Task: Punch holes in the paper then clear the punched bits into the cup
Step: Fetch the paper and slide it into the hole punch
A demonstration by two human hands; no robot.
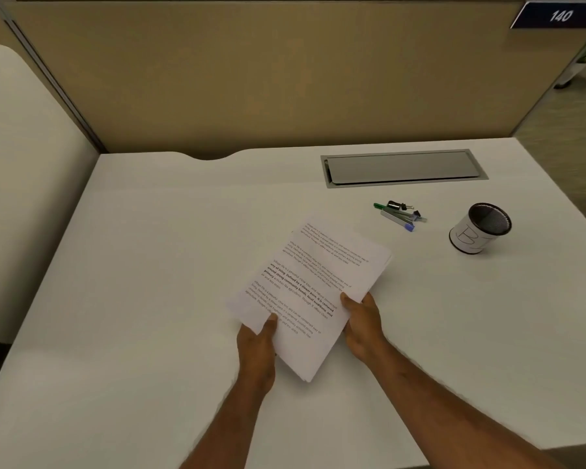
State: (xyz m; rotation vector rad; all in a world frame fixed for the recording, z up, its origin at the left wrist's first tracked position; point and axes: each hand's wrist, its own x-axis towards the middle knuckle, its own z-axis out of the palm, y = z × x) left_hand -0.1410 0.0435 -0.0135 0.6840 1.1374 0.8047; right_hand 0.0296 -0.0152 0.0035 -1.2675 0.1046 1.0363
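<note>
Two hands on the paper (307,292) stack, held above desk (149,265) centre, tilted diagonally. Left hand (256,346) pinches lower-left edge, thumb on top; right hand (362,319) grips right edge, thumb over the sheet. Cup (480,228) w/ mesh rim sits well apart at right. Pens & binder clips (400,213) lie betw. paper and cup, near the cable tray lid (403,165).
</note>
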